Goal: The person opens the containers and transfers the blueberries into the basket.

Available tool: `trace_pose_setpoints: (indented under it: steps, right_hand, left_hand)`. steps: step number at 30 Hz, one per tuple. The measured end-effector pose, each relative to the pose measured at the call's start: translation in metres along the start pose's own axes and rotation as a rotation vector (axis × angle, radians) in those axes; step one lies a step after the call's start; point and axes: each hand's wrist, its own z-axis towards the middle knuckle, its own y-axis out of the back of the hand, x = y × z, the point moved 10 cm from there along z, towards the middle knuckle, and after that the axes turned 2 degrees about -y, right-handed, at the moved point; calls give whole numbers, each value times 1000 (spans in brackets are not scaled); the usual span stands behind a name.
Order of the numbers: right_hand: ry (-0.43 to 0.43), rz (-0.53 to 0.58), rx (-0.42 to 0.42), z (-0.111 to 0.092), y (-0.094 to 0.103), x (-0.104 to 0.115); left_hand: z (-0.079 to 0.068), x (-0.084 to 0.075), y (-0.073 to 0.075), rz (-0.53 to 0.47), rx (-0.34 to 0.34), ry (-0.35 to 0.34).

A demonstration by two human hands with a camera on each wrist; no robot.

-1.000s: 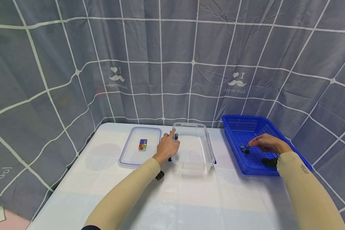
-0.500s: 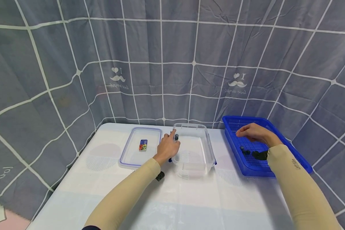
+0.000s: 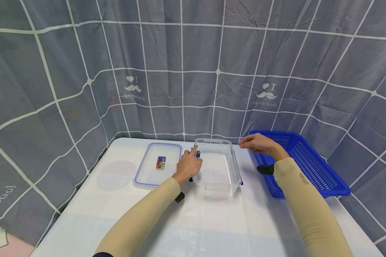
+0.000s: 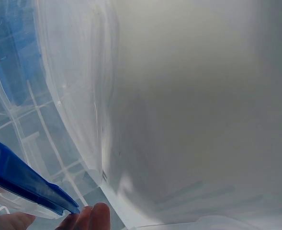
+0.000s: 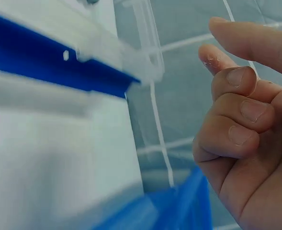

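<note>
A clear plastic box (image 3: 213, 167) with blue side clips stands mid-table. My left hand (image 3: 188, 165) grips its left side, index finger along the rim. In the left wrist view, the fingers (image 4: 100, 216) lie right at the blue clip (image 4: 30, 187). Dark blue berries (image 3: 197, 154) show beside that hand, just inside the left wall. My right hand (image 3: 258, 143) hovers between the box and the blue basket (image 3: 308, 164). Its thumb and index fingertips come close together, the other fingers curled. I cannot tell whether a berry is between them.
Left of the box lies its clear lid (image 3: 144, 167) with a blue gasket and a printed label (image 3: 161, 162). A grey checked curtain (image 3: 199, 89) hangs behind the white table (image 3: 115, 214). The right forearm crosses in front of the basket.
My right hand lifts out of the basket, where a berry at its fingertips was gone half a second ago, and moves left toward the box. The left hand stays at the box.
</note>
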Motion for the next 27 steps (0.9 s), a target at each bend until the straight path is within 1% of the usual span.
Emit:
trace_pose_setpoints:
  steps: [6, 9, 15, 21, 27]
  right_hand:
    - [18, 66, 51, 20, -26, 12]
    - [35, 76, 66, 29, -38, 18]
    - [18, 89, 57, 49, -60, 24]
    - [-5, 139, 51, 67, -81, 26]
    - [-17, 185, 50, 81, -99, 25]
  left_hand:
    - [1, 0, -1, 0, 4, 1]
    - [2, -1, -2, 0, 3, -1]
    - [3, -1, -1, 13, -4, 7]
    - [3, 0, -1, 24, -3, 27]
    - [5, 2, -2, 26, -4, 31]
